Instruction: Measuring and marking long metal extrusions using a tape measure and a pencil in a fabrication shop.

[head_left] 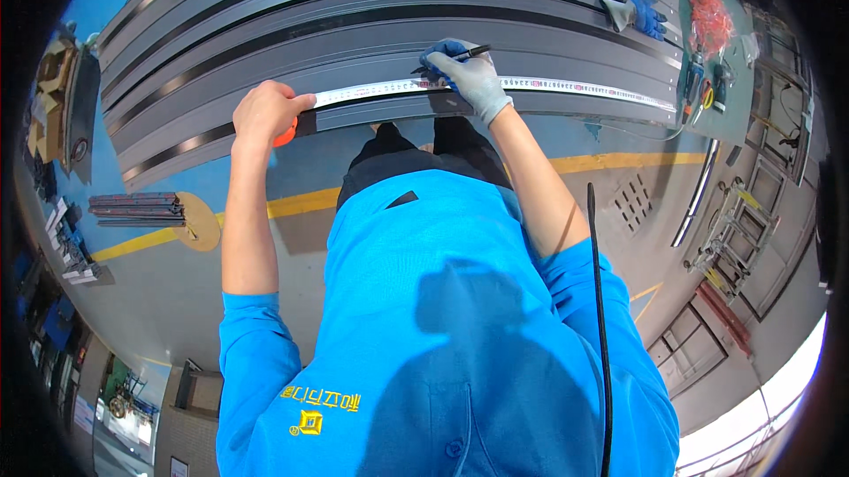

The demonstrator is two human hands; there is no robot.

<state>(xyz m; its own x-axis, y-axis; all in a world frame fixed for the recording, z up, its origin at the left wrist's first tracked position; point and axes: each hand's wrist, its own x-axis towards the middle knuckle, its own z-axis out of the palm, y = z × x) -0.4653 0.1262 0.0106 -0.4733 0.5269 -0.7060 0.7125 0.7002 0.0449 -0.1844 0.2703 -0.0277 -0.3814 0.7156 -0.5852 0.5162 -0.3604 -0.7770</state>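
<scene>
Several long grey metal profiles (371, 30) lie side by side across a workbench. A white measuring tape (566, 86) is stretched along the nearest one. My left hand (263, 113), bare, grips the orange tape case (286, 134) at the profile's front edge. My right hand (467, 75), in a grey and blue glove, presses on the tape and holds a black pen (462, 53) with its tip down at the tape.
A blue glove (642, 10) lies on the profiles at the far right. Hand tools (703, 88) and a red mesh bag (709, 22) sit on the green bench end. A stack of short profiles (137, 207) rests on a round stool at the left. Yellow floor line (619, 160) below.
</scene>
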